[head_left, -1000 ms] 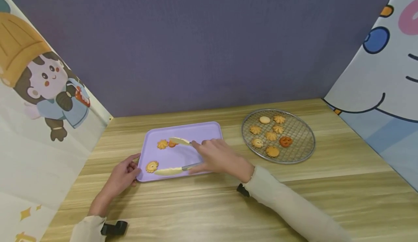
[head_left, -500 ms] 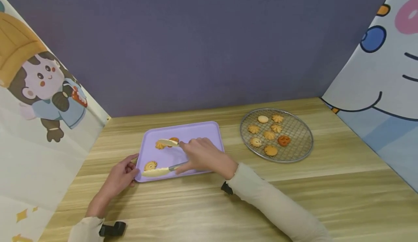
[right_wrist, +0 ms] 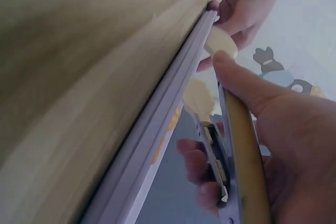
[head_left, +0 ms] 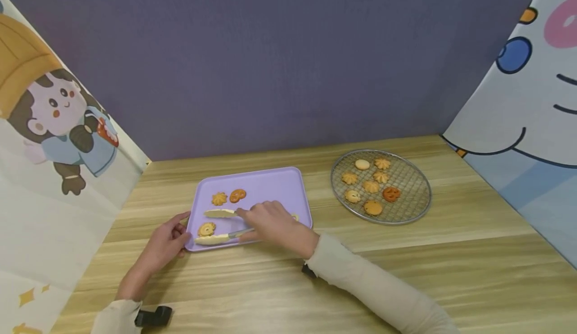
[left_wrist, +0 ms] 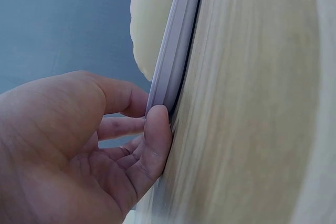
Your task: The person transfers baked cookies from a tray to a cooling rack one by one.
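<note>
My left hand [head_left: 169, 239] pinches the near left corner of a lilac tray [head_left: 266, 179], thumb and fingers at its rim in the left wrist view. A pair of tongs [head_left: 213, 239] with cream scalloped tips is gripped in my right hand [head_left: 275, 224] over the tray. Its two arms are spread, one on either side of a round ring-patterned cookie [head_left: 207, 229]. Farther back on the tray lie a flower-shaped cookie [head_left: 219, 199] and a brown pretzel-shaped cookie [head_left: 237, 196]. Behind my right hand another pale piece [head_left: 295, 217] is mostly hidden.
To the right of the tray, a round wire rack [head_left: 412, 201] carries several cookies, among them a reddish-brown one [head_left: 391, 194] and a pale oval one [head_left: 362, 164]. The wooden table [head_left: 252, 294] meets a dark wall at the back and printed panels at both sides.
The tongs have moved left and toward me, from beside the flower-shaped and pretzel-shaped cookies to around the round cookie. My left hand stays at the tray's corner.
</note>
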A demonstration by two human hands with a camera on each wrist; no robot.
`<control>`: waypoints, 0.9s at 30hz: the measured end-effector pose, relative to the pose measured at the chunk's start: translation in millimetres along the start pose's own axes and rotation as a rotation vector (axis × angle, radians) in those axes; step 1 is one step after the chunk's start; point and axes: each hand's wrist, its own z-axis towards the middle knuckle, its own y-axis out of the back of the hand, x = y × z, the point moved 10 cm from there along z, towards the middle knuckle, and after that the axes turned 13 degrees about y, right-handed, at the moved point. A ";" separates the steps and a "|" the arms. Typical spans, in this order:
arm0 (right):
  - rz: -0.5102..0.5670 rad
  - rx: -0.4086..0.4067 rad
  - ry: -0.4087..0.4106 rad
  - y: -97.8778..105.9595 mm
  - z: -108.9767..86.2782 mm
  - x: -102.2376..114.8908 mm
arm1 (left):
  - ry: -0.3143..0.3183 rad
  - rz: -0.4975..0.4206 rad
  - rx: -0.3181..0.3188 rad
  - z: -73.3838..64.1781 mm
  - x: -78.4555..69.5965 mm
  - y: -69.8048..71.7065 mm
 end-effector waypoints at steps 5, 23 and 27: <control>0.121 -0.021 -0.031 -2.6 -2.5 1.9 | -0.002 -0.003 -0.003 0.2 -2.3 0.1; 0.183 -0.002 -0.035 -5.3 -5.2 1.6 | 0.012 0.008 0.000 -2.5 -0.9 -1.5; 0.188 -0.006 -0.036 -4.6 -4.1 0.5 | 0.001 0.001 -0.004 -2.1 -0.9 -0.5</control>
